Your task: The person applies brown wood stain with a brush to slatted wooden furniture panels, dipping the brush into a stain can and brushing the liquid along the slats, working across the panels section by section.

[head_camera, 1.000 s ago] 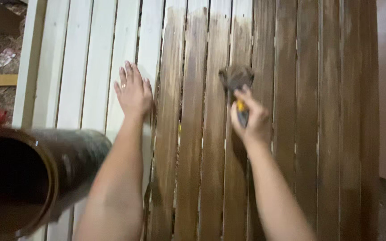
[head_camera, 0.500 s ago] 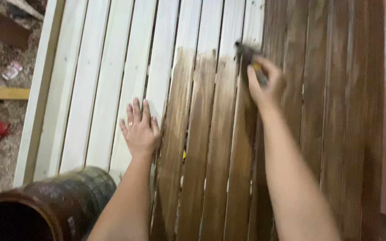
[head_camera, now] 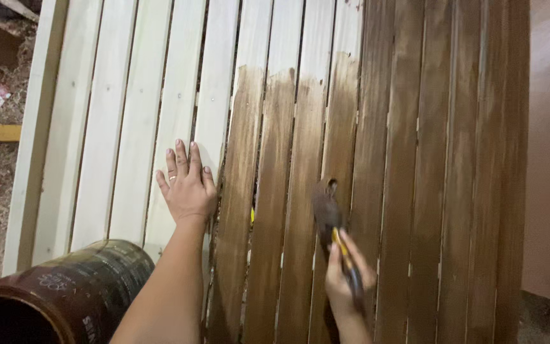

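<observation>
My right hand point(head_camera: 346, 275) is closed around the handle of a paintbrush point(head_camera: 333, 224), whose dark, stain-loaded bristles rest on a brown-stained slat near the middle of the slatted wooden panel point(head_camera: 415, 159); motion blur hides the finer detail of the brush. My left hand point(head_camera: 187, 185) holds nothing: it lies flat, fingers spread, on a bare pale slat just beside the edge of the stained area. The right part of the panel is dark brown, the left part unstained, and three middle slats are stained only in their lower portion. A dark cylindrical can point(head_camera: 52, 299) sits at lower left, its open mouth toward me.
</observation>
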`<state>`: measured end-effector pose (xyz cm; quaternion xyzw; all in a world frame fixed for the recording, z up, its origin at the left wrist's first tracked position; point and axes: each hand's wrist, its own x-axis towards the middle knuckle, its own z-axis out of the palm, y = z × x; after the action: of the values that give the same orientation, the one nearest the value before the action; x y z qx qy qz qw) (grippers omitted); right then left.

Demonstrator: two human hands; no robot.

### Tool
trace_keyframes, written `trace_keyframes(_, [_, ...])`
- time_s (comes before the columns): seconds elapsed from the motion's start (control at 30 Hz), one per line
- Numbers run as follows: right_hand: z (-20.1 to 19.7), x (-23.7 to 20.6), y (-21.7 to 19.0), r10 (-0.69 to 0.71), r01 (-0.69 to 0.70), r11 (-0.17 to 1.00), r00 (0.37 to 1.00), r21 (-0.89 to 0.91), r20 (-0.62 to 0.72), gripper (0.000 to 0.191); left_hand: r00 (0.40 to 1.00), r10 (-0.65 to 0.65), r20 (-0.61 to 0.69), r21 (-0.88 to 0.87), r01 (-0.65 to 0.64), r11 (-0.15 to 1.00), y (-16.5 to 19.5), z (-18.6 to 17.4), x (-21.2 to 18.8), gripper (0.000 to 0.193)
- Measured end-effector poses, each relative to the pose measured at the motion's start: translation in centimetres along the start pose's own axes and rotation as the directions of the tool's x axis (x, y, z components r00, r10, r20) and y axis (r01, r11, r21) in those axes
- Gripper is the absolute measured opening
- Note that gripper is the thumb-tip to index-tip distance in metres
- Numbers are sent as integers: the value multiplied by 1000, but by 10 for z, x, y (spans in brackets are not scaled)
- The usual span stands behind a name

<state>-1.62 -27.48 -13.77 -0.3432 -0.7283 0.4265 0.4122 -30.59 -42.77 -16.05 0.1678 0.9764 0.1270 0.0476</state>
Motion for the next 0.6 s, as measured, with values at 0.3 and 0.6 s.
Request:
trace_keyframes(0.3, [149, 230, 18, 115, -118, 991, 992, -67, -46, 25, 999, 27, -30, -7, -28, 1000, -2, 3, -1, 62])
trace_keyframes(0.6, [52, 123, 8, 69, -77, 990, 995, 122, 72, 31, 1000, 9, 8, 8, -10, 1000, 1, -2, 0, 61])
